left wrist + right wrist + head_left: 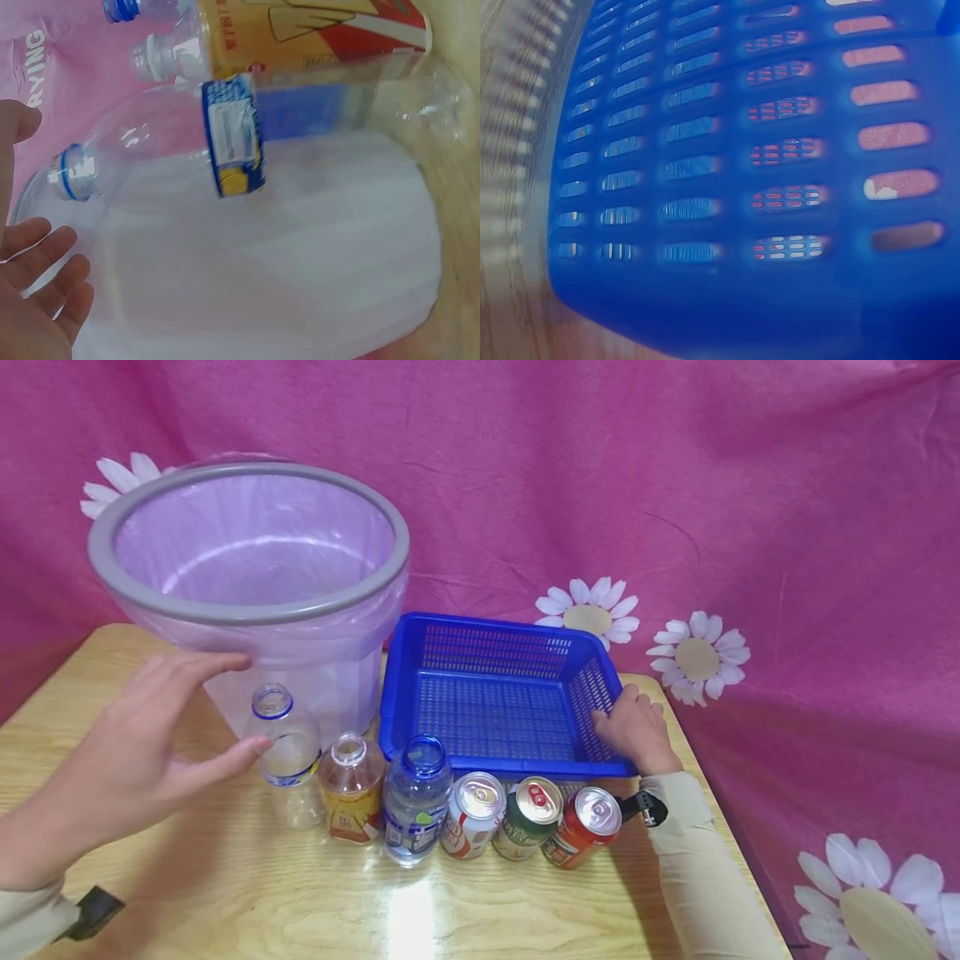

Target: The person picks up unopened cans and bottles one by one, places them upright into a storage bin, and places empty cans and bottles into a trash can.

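My left hand (142, 743) reaches toward a clear plastic bottle (288, 747) with a blue ring at its neck, thumb and fingers spread apart. In the left wrist view, the fingertips (64, 281) stand close to the neck of that bottle (232, 135), and nothing is in the hand. At the right end of the blue plastic basket (487, 718), my right hand (637, 727) grips the rim, its thumb over the inner side. The right wrist view is filled by the slotted basket wall (697, 172); the hand is out of sight there.
Right of the clear bottle stand a bottle with an orange-yellow label (352, 802), a blue-necked bottle (417, 802), a white can (472, 818), a green can (527, 818) and a red can (581, 831). Behind is a lined trash bin (247, 610) on the wooden table (300, 902).
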Demonstrator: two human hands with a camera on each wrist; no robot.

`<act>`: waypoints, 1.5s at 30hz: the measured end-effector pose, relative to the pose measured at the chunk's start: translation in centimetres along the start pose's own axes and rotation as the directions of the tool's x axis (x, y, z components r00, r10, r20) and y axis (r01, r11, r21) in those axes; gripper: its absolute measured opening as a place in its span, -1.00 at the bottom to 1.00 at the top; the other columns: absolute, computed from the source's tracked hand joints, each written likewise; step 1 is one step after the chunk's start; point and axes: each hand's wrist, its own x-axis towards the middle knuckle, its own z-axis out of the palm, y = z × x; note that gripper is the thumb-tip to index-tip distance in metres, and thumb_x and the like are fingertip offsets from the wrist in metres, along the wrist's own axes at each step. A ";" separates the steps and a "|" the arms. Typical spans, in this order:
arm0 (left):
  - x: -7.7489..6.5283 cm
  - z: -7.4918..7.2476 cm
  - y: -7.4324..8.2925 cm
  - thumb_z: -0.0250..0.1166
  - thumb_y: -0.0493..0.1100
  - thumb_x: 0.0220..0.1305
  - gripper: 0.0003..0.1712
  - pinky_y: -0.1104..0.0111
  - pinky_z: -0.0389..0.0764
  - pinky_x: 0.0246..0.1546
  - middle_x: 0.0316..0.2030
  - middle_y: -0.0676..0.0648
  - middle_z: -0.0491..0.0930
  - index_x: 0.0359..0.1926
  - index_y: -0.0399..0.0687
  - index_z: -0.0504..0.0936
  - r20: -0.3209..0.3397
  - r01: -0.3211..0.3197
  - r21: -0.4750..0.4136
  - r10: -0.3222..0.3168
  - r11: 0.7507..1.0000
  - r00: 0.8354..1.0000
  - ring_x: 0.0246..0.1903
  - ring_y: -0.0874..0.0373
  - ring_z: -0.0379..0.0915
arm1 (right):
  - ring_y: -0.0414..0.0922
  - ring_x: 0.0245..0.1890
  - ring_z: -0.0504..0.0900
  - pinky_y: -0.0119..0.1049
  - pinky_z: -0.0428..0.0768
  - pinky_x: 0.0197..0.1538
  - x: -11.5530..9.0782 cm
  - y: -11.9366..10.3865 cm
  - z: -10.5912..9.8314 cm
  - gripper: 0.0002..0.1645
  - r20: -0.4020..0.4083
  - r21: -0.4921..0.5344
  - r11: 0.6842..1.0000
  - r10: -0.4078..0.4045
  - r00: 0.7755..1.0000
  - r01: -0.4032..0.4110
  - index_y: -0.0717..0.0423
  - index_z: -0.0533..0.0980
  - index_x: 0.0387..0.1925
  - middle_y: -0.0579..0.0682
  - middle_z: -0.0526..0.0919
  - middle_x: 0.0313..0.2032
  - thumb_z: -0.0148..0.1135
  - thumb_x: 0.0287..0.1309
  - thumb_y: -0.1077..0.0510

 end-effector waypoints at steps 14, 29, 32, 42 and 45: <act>-1.6 2.4 -0.4 0.69 -0.20 -0.25 0.02 0.77 0.23 0.16 0.08 -0.16 0.64 0.35 -0.17 0.49 0.038 0.138 -0.091 -0.135 0.986 0.990 0.12 0.58 0.29 | 0.42 0.06 0.45 0.29 0.51 0.14 0.0 0.0 0.0 -0.26 0.009 -0.012 1.000 0.018 1.000 -0.018 0.53 0.20 0.19 0.56 0.46 0.06 0.04 0.40 -0.09; -2.9 4.2 -0.7 0.70 -0.23 -0.21 0.06 0.76 0.39 -0.03 0.11 -0.13 0.66 0.40 -0.09 0.45 0.073 0.272 -0.126 -0.264 0.954 0.962 -0.06 0.69 0.35 | 0.43 0.06 0.44 0.30 0.52 0.12 -0.1 -0.1 -0.1 -0.27 0.006 -0.009 1.000 0.012 1.000 -0.012 0.52 0.21 0.18 0.56 0.46 0.06 0.04 0.39 -0.09; -3.1 4.6 -0.7 0.69 -0.25 -0.23 0.05 0.78 0.38 -0.02 0.08 0.05 0.64 0.38 -0.08 0.46 0.059 0.274 -0.131 -0.268 0.953 0.962 -0.08 0.69 0.36 | 0.42 0.05 0.45 0.29 0.52 0.13 -0.1 -0.1 0.0 -0.27 0.006 -0.009 1.000 0.014 1.000 -0.014 0.51 0.21 0.18 0.55 0.46 0.06 0.04 0.39 -0.09; -4.3 5.8 -1.2 0.69 -0.18 -0.16 -0.02 0.80 0.30 0.04 -0.04 -0.19 0.72 0.35 -0.13 0.47 0.076 0.343 -0.126 -0.335 0.931 0.939 -0.06 0.75 0.32 | 0.42 0.07 0.45 0.29 0.53 0.13 -0.1 -0.1 -0.1 -0.27 0.008 0.001 1.000 0.018 1.000 -0.018 0.51 0.20 0.20 0.54 0.46 0.07 0.04 0.41 -0.09; -4.9 6.4 -1.3 0.69 -0.14 -0.12 0.03 0.87 0.21 0.10 0.03 -0.25 0.71 0.40 -0.09 0.41 0.115 0.389 -0.147 -0.375 0.909 0.920 0.03 0.77 0.29 | 0.42 0.07 0.45 0.29 0.52 0.13 -0.1 -0.1 -0.1 -0.27 0.007 0.001 1.000 0.019 1.000 -0.019 0.51 0.20 0.20 0.54 0.46 0.07 0.04 0.41 -0.09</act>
